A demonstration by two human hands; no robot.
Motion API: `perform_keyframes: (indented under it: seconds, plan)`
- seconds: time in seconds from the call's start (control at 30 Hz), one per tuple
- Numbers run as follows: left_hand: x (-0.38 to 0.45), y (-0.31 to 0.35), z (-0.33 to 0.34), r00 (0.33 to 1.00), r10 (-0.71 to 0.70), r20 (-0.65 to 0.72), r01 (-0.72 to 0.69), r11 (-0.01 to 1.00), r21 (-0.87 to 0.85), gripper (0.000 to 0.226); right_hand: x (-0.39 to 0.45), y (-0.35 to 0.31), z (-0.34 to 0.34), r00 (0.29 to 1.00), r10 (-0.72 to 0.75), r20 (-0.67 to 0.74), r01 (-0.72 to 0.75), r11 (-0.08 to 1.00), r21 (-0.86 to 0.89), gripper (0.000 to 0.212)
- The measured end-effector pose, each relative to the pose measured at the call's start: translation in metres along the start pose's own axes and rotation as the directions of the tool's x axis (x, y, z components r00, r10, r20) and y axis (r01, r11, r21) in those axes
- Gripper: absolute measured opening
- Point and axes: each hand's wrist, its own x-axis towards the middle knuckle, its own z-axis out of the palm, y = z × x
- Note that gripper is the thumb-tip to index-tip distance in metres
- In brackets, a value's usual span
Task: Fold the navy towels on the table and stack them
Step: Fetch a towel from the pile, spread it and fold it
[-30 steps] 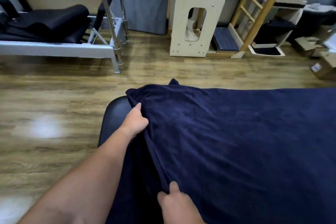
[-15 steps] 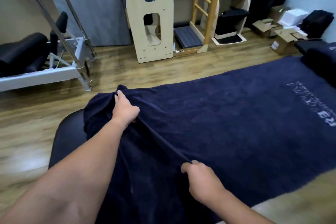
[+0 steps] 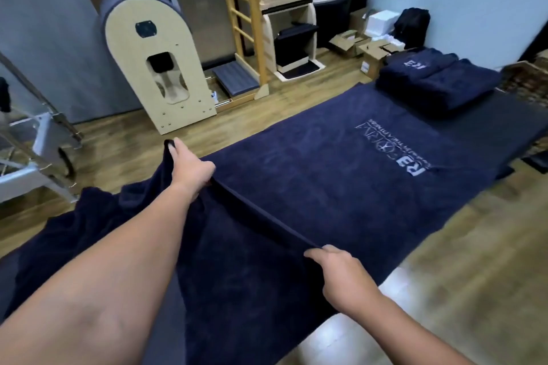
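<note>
Across the padded bench (image 3: 486, 115) a large navy towel (image 3: 341, 187) lies spread flat, its printed logo toward 2 o'clock, while its near end is lifted into a taut ridge between the two hands. At 10 o'clock the left hand (image 3: 189, 167) has its fingers curled round a bunched far corner; at 5 o'clock the right hand (image 3: 335, 271) pinches the near corner of the same edge, thumb and fingers closed on the cloth. Toward 1 o'clock, at the bench's far end, folded navy towels (image 3: 436, 83) sit stacked. Thick terry like this looks soft and limp, with some weight for its size, and not slippery; it should sag wherever unsupported, so the corners and the hemmed edge seem the best places to hold, keeping the span stretched as it is carried over. More loose navy cloth (image 3: 74, 228) lies heaped at 9 o'clock.
</note>
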Motion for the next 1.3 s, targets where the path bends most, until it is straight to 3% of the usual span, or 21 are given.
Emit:
perform_keyframes:
  seconds: [0.23, 0.7, 1.3]
  plan:
    - [0.018, 0.069, 0.099, 0.987, 0.077, 0.142, -0.074, 0.997, -0.023, 0.106, 0.020, 0.077, -0.054, 0.989, 0.058, -0.140, -0.058, 0.998, 0.004, 0.100]
    - [0.073, 0.189, 0.316, 0.918, 0.122, 0.376, -0.081, 0.989, -0.124, 0.112, 0.082, 0.217, -0.150, 0.983, 0.161, -0.090, -0.162, 0.987, 0.002, 0.098]
    - [0.040, 0.325, 0.524, 0.927, 0.107, 0.359, -0.121, 0.993, 0.015, 0.109, 0.137, 0.454, -0.248, 0.987, 0.154, -0.054, -0.147, 0.981, 0.124, 0.098]
